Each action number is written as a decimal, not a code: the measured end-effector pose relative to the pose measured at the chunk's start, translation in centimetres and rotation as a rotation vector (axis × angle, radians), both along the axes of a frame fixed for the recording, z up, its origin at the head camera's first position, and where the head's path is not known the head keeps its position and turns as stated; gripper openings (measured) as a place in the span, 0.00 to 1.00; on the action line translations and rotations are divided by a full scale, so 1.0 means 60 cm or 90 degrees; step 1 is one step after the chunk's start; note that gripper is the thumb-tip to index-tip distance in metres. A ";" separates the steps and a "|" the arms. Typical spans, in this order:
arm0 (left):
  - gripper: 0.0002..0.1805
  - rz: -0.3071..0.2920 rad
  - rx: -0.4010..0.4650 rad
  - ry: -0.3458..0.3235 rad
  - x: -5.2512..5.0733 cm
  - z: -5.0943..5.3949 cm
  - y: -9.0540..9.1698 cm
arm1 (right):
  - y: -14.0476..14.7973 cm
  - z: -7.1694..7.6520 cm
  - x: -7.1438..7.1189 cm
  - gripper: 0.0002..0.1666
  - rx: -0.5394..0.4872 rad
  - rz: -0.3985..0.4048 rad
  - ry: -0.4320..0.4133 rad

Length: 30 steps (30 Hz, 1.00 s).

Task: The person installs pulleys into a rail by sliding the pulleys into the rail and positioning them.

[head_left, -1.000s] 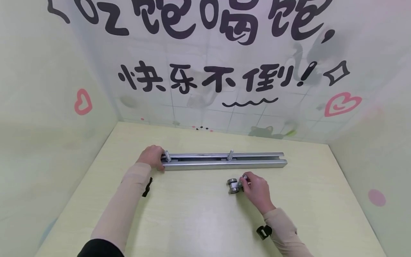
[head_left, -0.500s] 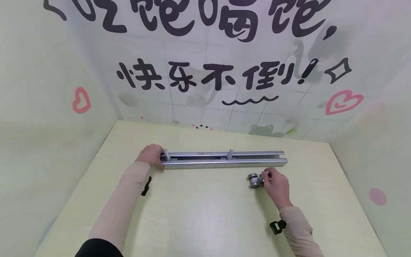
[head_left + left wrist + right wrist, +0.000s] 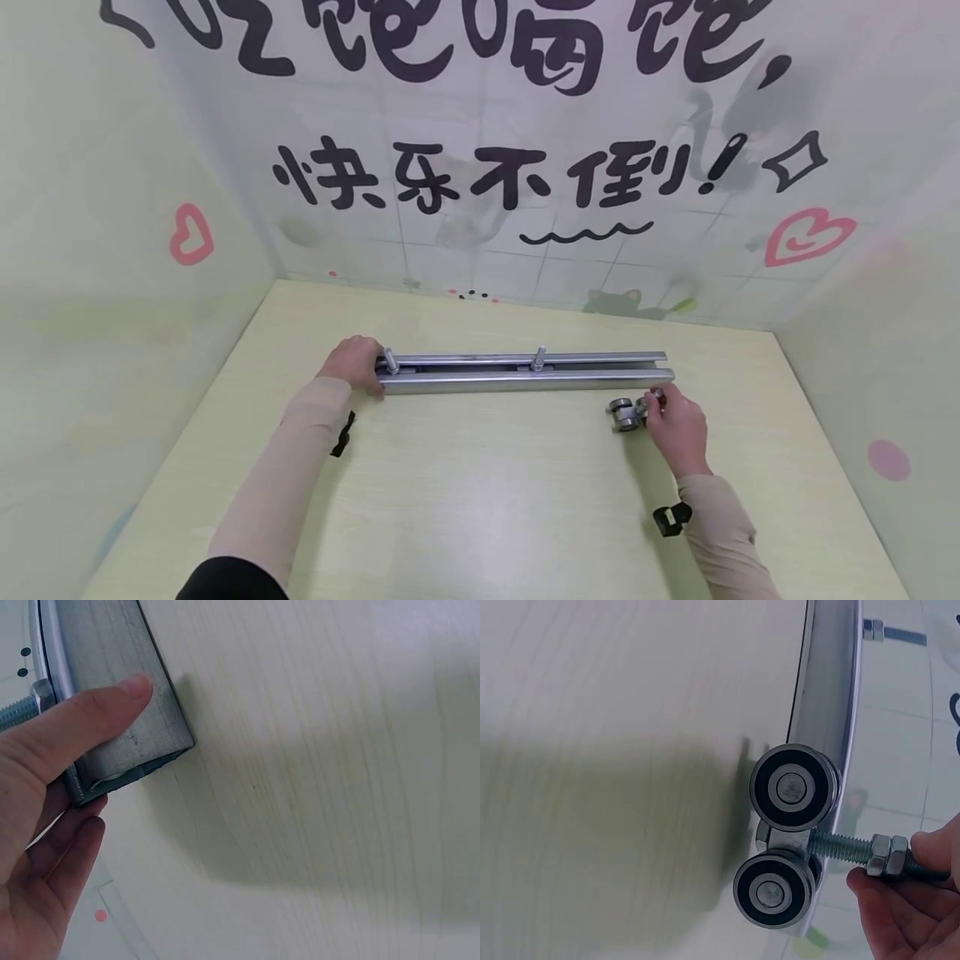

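Observation:
A metal C-shaped track (image 3: 480,384) lies across the table with its slot facing up. Two threaded bolts stand up out of the slot, one bolt (image 3: 390,361) at the left end and another bolt (image 3: 538,359) near the middle. My left hand (image 3: 352,365) grips the left end, its thumb (image 3: 112,709) along the track's side in the left wrist view. Between thumb and fingers, my right hand (image 3: 681,427) pinches the threaded bolt of a roller trolley (image 3: 791,787). The trolley's wheels are in front of the track's right end, above the table.
The pale wooden table (image 3: 480,500) is enclosed by printed fabric at the back (image 3: 480,258) and on both sides. Black straps are on both wrists.
My right hand has moved right with the roller trolley, from below the track's middle to its right end. My left hand stays on the track's left end.

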<state>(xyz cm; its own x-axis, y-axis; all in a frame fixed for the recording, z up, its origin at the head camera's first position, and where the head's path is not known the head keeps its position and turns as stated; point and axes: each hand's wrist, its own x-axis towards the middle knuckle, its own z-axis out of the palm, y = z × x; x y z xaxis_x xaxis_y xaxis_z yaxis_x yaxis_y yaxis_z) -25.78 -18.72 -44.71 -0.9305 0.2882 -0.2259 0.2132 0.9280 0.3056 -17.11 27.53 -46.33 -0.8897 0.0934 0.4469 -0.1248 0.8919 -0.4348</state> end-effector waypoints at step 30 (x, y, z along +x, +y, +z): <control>0.27 0.008 -0.007 -0.010 -0.005 0.000 0.002 | 0.091 0.030 -0.019 0.11 0.011 -0.085 -0.116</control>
<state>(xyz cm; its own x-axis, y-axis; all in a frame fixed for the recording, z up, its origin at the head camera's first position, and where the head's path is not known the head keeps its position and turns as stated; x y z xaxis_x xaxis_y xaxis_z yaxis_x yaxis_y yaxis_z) -26.05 -18.58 -44.71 -0.9307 0.2732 -0.2430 0.1963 0.9340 0.2984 -18.22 33.00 -44.51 -0.9363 0.2090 0.2821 0.0738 0.9028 -0.4238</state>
